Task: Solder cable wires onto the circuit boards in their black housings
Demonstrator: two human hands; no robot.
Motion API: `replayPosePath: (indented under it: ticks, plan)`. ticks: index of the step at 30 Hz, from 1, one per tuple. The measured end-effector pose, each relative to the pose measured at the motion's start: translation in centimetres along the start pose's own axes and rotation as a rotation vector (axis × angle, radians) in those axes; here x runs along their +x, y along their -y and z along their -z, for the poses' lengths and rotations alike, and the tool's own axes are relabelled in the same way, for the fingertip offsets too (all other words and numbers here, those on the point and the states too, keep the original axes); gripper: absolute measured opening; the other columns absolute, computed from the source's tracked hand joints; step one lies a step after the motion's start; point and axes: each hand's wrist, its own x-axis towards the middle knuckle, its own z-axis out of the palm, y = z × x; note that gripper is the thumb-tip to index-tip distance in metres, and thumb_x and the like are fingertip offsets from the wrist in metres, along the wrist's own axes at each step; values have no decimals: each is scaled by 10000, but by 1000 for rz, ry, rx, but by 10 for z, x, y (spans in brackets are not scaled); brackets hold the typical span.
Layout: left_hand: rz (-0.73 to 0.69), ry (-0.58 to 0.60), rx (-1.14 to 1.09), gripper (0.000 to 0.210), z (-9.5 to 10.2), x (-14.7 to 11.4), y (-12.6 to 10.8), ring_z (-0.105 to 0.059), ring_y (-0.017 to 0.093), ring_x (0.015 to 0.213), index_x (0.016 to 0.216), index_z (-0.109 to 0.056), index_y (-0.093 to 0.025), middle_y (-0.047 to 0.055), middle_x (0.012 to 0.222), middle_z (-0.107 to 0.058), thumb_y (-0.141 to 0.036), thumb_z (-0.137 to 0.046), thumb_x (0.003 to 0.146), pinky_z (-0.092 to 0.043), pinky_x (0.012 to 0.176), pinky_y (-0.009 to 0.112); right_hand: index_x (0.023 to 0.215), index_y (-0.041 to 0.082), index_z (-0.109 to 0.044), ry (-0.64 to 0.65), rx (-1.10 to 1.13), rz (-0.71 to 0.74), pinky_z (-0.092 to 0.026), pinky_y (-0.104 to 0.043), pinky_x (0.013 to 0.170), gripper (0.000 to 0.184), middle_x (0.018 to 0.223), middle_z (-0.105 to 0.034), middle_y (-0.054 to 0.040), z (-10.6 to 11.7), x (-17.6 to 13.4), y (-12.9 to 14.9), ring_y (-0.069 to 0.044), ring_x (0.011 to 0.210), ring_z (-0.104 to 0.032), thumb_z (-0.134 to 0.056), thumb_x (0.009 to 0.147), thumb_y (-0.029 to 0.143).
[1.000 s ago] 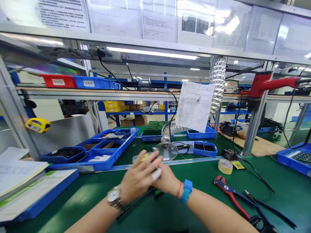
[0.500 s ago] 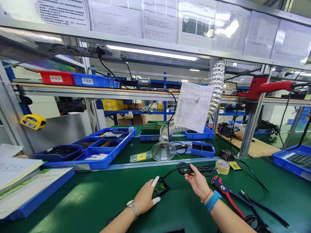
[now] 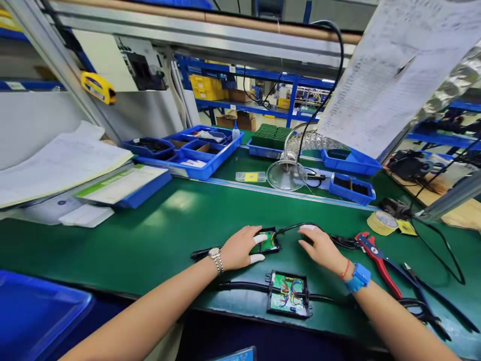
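Observation:
My left hand (image 3: 242, 248), with white finger cots on thumb and forefinger, grips the left end of a green circuit board in a black case (image 3: 271, 241) lying on the bench. A thin black cable (image 3: 296, 226) leaves its right side and passes behind my right hand (image 3: 319, 246). That hand is open over the bench, thumb and fingers apart, with a white cot on one finger. Nearer to me sits a second circuit board in a black case (image 3: 288, 295), with coloured wires across it and a black cable on either side. The cable's bundled part (image 3: 343, 241) is right of my right hand.
Red-and-blue wire strippers (image 3: 379, 263), cutters (image 3: 432, 296) and a tape roll (image 3: 382, 222) lie at right. A clear fume hood (image 3: 286, 175) and blue trays (image 3: 201, 170) stand behind. Papers (image 3: 56, 165) are at left; a blue bin (image 3: 41, 311) is at lower left.
The view has tipped down and closer to the bench. My right hand has let go of the coiled cable, now lying on the bench. The second cased board has come into full view.

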Motion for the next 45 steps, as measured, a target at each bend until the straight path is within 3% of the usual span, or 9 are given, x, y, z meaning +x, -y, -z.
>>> replayPosePath:
  ticks: [5,8,12,17,27,32,38,42,45]
  plan:
    - [-20,-28,-29,412,-4,-4,2,-385,277,1232,1110,-577,-202,144,1355,-399,-398,-625,751,-327,1020,440,1002,146,-592,-17,-305,197,-367,-469,888,211,1009,-576,-148,-12,16,17,-267,1003,-471,-479,840,221]
    - [-27,-44,-54,401,-4,-6,3,-386,273,1232,1105,-580,-209,135,1356,-402,-392,-623,751,-338,1013,446,1031,158,-582,23,-409,269,-399,-401,844,215,1031,-576,-123,-14,24,23,-233,953,-504,-506,835,205]
    - [-12,-45,-57,434,-3,-6,1,-380,283,1234,1136,-553,-187,151,1349,-406,-381,-616,753,-327,1023,444,1024,165,-585,100,-499,339,-428,-311,738,210,872,-598,-81,-18,30,25,-172,793,-535,-442,871,167]
    - [23,-43,-54,622,-1,-3,-3,-405,292,1200,1257,-425,-135,164,1321,-431,-350,-638,713,-329,1025,446,1044,141,-596,128,-556,399,-435,-305,735,252,806,-596,-89,-25,34,16,-175,791,-531,-390,900,158]
    - [46,-26,-46,596,7,1,-7,-445,299,1160,1266,-428,-168,161,1282,-463,-398,-616,750,-339,996,476,1075,121,-580,183,-471,413,-476,-279,702,243,838,-628,-84,-25,41,9,-164,766,-578,-434,890,180]
    - [-21,-122,-53,282,4,23,-5,-461,251,1132,1116,-561,-210,92,1217,-528,-318,-494,864,-362,958,443,1135,136,-506,159,-416,386,-469,-289,790,265,977,-613,-93,-27,38,11,-166,891,-572,-447,879,166]
    - [-106,-146,-85,142,-7,42,-6,-527,175,983,913,-626,-184,40,976,-628,-252,-516,855,-409,882,319,1036,149,-567,169,-415,320,-436,-367,768,211,878,-595,-114,-31,34,19,-219,837,-547,-475,870,240]
    - [-63,-196,-88,124,-12,40,-7,-520,185,992,859,-640,-199,27,873,-655,-210,-517,844,-370,921,371,974,153,-602,194,-366,191,-379,-375,820,212,887,-598,-119,-32,36,29,-229,876,-534,-471,876,288]
    - [-20,-238,-81,142,-13,38,-9,-513,192,1005,852,-649,-216,20,879,-666,-166,-519,823,-296,982,442,808,158,-618,231,-272,19,-376,-338,778,248,817,-607,-86,-31,43,38,-205,826,-544,-455,882,329]
